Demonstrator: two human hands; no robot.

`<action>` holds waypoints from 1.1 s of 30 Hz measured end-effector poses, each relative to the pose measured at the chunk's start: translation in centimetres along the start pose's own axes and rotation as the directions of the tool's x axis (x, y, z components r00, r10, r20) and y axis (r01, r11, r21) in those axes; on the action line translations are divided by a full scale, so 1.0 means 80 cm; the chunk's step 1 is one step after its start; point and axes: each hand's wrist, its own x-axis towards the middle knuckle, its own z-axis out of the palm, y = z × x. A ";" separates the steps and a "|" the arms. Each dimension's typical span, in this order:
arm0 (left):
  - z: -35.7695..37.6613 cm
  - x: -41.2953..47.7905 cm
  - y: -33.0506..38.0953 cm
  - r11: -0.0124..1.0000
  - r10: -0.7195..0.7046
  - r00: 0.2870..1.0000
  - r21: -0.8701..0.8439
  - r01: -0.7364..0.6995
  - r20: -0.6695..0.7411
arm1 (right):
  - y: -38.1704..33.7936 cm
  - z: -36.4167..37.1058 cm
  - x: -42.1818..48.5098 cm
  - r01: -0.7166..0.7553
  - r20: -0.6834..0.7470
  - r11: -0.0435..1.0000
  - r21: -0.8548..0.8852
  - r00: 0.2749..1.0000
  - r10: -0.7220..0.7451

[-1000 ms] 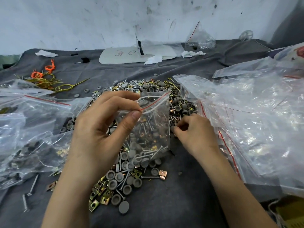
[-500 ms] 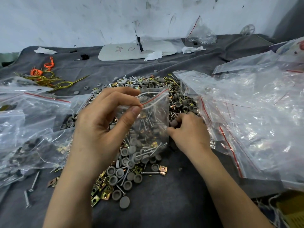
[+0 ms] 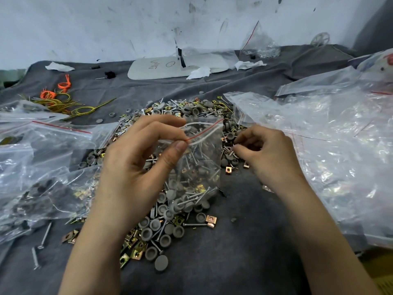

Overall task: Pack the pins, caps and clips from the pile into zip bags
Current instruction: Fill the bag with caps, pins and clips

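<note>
A pile (image 3: pixel 168 226) of grey round caps, metal pins and brass clips lies on the dark grey cloth (image 3: pixel 244 262). My left hand (image 3: pixel 136 167) pinches the red-lined rim of a small clear zip bag (image 3: pixel 197 162), which hangs open over the pile and holds several pins, caps and clips. My right hand (image 3: pixel 268 152) hovers just right of the bag's mouth with fingers curled, pinching small parts picked from the pile; what exactly it holds is hard to make out.
A heap of empty clear zip bags (image 3: pixel 319 145) lies to the right. Filled bags (image 3: pixel 42 184) lie at the left. Orange and yellow wire loops (image 3: pixel 59 99) sit at the far left, a white board (image 3: pixel 176 67) and paper scraps near the wall.
My right hand has lifted from the pile beside the bag's lower edge and moved up and right, toward the bag's mouth. My left hand still holds the bag.
</note>
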 end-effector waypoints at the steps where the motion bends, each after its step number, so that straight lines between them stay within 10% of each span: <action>1: 0.000 0.000 0.000 1.000 -0.001 1.000 0.001 0.001 0.000 | -0.001 -0.001 -0.001 0.013 -0.018 1.000 0.016 1.000 -0.013; 7: 0.002 0.001 0.006 0.999 -0.014 0.998 -0.037 0.016 0.056 | -0.044 -0.030 -0.018 0.278 -0.279 0.855 0.439 0.946 -0.164; 16: 0.010 0.001 0.017 0.996 0.089 0.993 -0.022 -0.087 0.084 | -0.077 -0.024 -0.043 0.409 -0.120 0.862 0.299 0.912 -0.391; 20: 0.006 0.001 0.014 0.996 0.038 0.999 -0.082 -0.036 0.021 | -0.058 -0.026 -0.027 0.402 -0.297 0.803 0.439 0.909 -0.293; 25: 0.001 0.002 0.008 0.999 0.032 0.998 -0.032 -0.033 -0.048 | 0.009 0.005 0.002 -0.049 0.172 0.995 -0.082 0.983 0.062; 28: -0.001 0.001 0.005 0.999 0.035 0.997 0.011 -0.035 -0.072 | 0.026 0.024 0.004 -0.024 0.271 0.918 -0.395 0.952 0.142; 33: -0.003 0.000 0.003 1.000 0.003 0.997 0.011 -0.002 -0.080 | 0.022 0.028 0.002 -0.020 0.302 0.910 -0.415 0.940 0.159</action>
